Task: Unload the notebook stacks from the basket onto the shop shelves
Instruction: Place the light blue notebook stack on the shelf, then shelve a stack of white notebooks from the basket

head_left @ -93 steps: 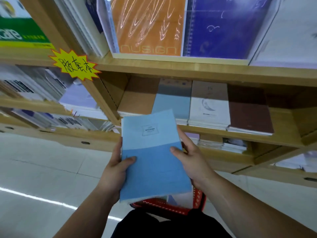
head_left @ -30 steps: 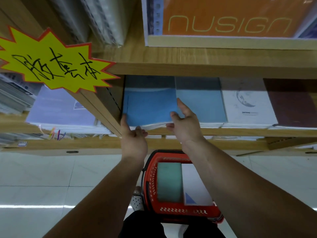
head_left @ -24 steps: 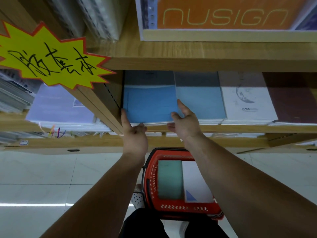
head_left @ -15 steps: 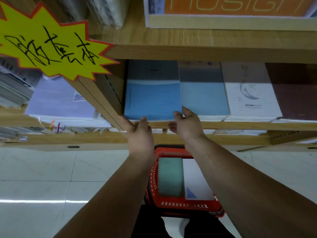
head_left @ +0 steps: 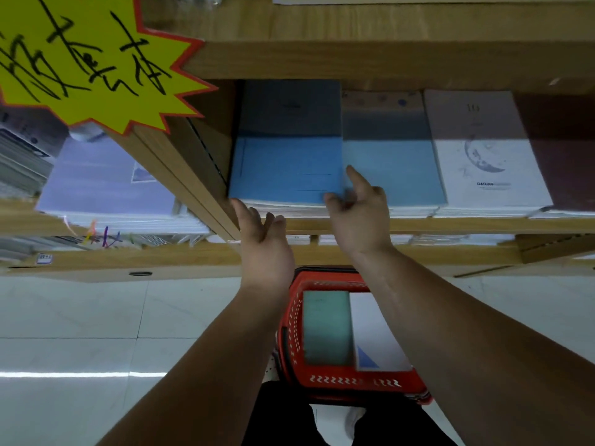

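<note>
A blue notebook stack point(head_left: 286, 165) lies on the wooden shelf point(head_left: 450, 225), at the left end of its compartment. My left hand point(head_left: 265, 249) hovers just below the stack's front edge, fingers spread and empty. My right hand point(head_left: 360, 217) is at the stack's front right corner, fingers apart, holding nothing; whether it touches the stack I cannot tell. Down on the floor stands a red basket point(head_left: 289, 329) holding a green notebook stack point(head_left: 326, 326) and a white notebook stack point(head_left: 375, 336) with a blue triangle.
A lighter blue stack point(head_left: 389, 169), a white moon-print stack point(head_left: 483, 156) and a dark red stack point(head_left: 560, 156) fill the shelf to the right. A yellow star sign point(head_left: 80, 59) juts out at upper left. Lilac notebooks point(head_left: 103, 185) lie in the left bay. White floor tiles point(head_left: 80, 317) lie below.
Both hands carried the blue stack to the shelf, set it at the left end and let go. They have since drawn back toward the shelf's front edge.
</note>
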